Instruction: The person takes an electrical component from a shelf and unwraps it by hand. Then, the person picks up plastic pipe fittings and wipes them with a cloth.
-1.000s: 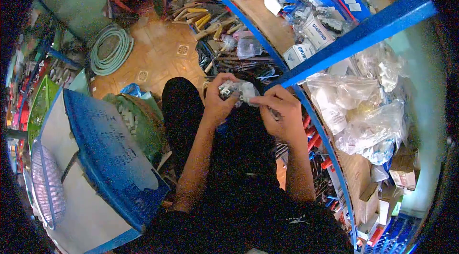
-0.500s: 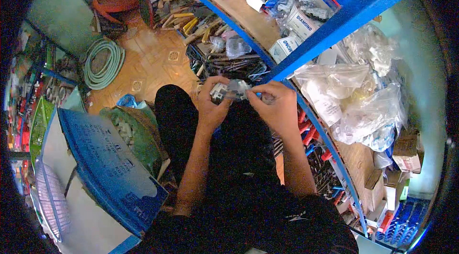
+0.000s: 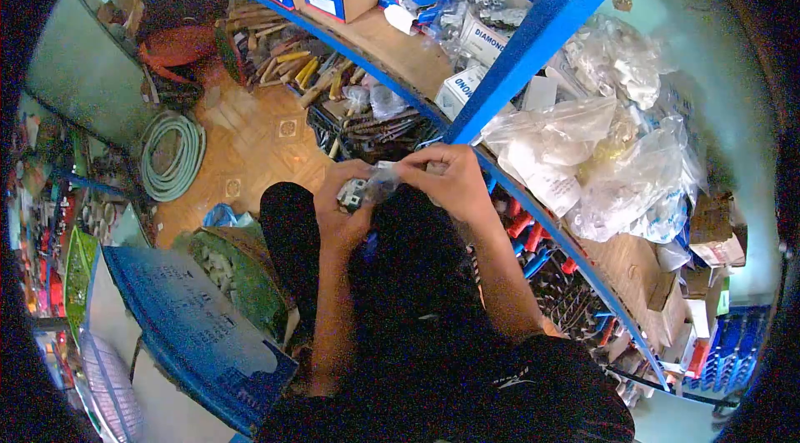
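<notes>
My left hand (image 3: 340,218) is closed around a small white part with dark openings (image 3: 352,195), whose exact kind I cannot make out. Crumpled clear plastic (image 3: 382,185) sticks out from beside it, between my two hands. The thumb and fingertips of my right hand (image 3: 450,180) pinch the upper edge of this plastic. Both hands are above my lap, just in front of the blue shelf post.
A blue-edged shelf (image 3: 387,39) crosses in front, carrying boxes and plastic bags (image 3: 546,143). Its slanted blue post (image 3: 550,39) rises near my right hand. Tools with wooden handles (image 3: 287,68) lie below. At left are a coiled hose (image 3: 172,158), a green sack (image 3: 250,264) and a blue-and-white box (image 3: 196,318).
The view has shifted, so the shelf and floor appear further left. My left hand has tilted the white part, and its dark openings now face the camera. Both hands keep their hold.
</notes>
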